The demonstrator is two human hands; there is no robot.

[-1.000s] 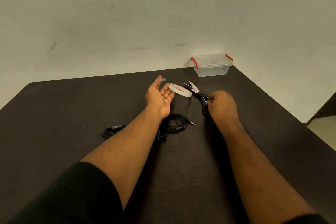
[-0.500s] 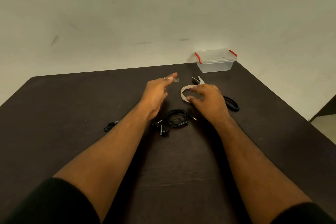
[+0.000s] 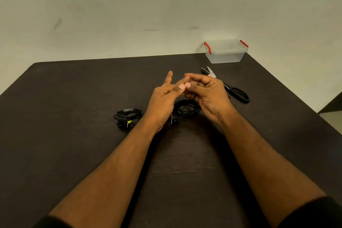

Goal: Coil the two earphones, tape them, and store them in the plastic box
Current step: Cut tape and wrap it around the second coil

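Observation:
My left hand [image 3: 162,102] and my right hand [image 3: 209,94] meet fingertip to fingertip above the table's middle. Both pinch a small clear tape piece [image 3: 190,79], which barely shows between them. The left index finger points up. Directly under the hands lies one coiled black earphone [image 3: 187,109], loose on the table. A second coiled black earphone [image 3: 127,116], with a small yellow spot on it, lies to the left. The clear plastic box [image 3: 225,55] with red clips stands shut at the far right corner. The tape roll is hidden behind my right hand.
Black-handled scissors [image 3: 236,93] lie on the dark table [image 3: 74,144] just right of my right hand, blades pointing toward the box. The table's right edge runs diagonally close to them. A pale wall stands behind the table.
My right hand let go of the scissors, touched the tape roll, then rose to meet my left hand. My left hand turned and brought the tape piece toward it.

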